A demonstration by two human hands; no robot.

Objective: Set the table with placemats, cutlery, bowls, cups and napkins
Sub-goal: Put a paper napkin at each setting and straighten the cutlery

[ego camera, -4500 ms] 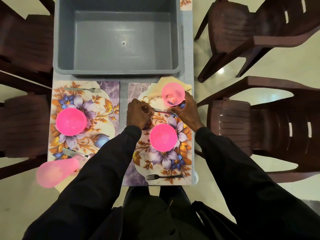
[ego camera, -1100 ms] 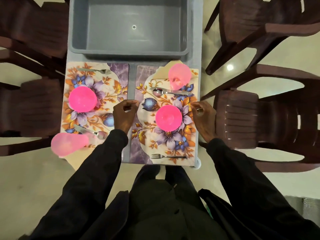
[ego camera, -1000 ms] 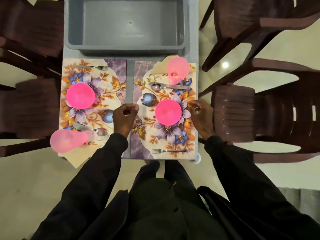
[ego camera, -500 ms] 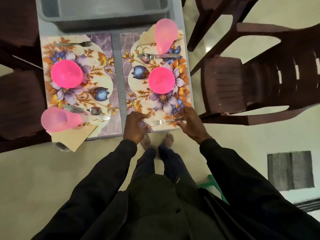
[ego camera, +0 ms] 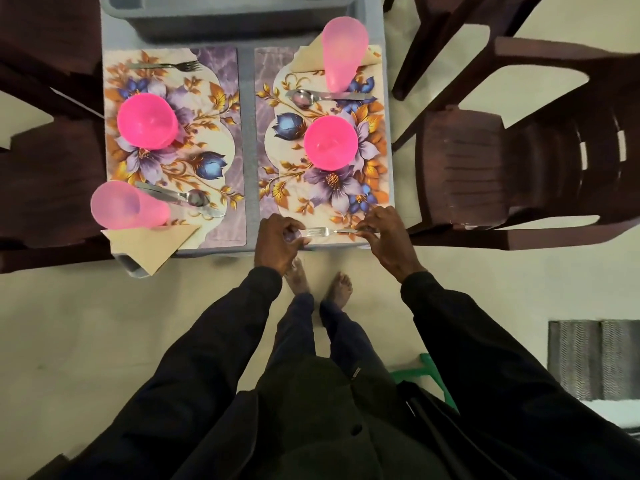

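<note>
Small grey table (ego camera: 250,133) stands in the upper middle of the view, on a pale cream floor (ego camera: 86,323) that is smooth and a bit shiny, w/ soft even light. Dark brown plastic chairs stand around it. The rt chair (ego camera: 485,168) has its seat just beside the table edge and slots in the back. The far rt chair (ego camera: 450,15) is behind it, legs visible. The lt chair (ego camera: 45,174) and far lt chair (ego camera: 45,29) are both cut by the frame. At lower rt on the floor lies a grey ribbed mat (ego camera: 588,362). Near it is a green plastic piece (ego camera: 420,370), mostly hidden.
</note>
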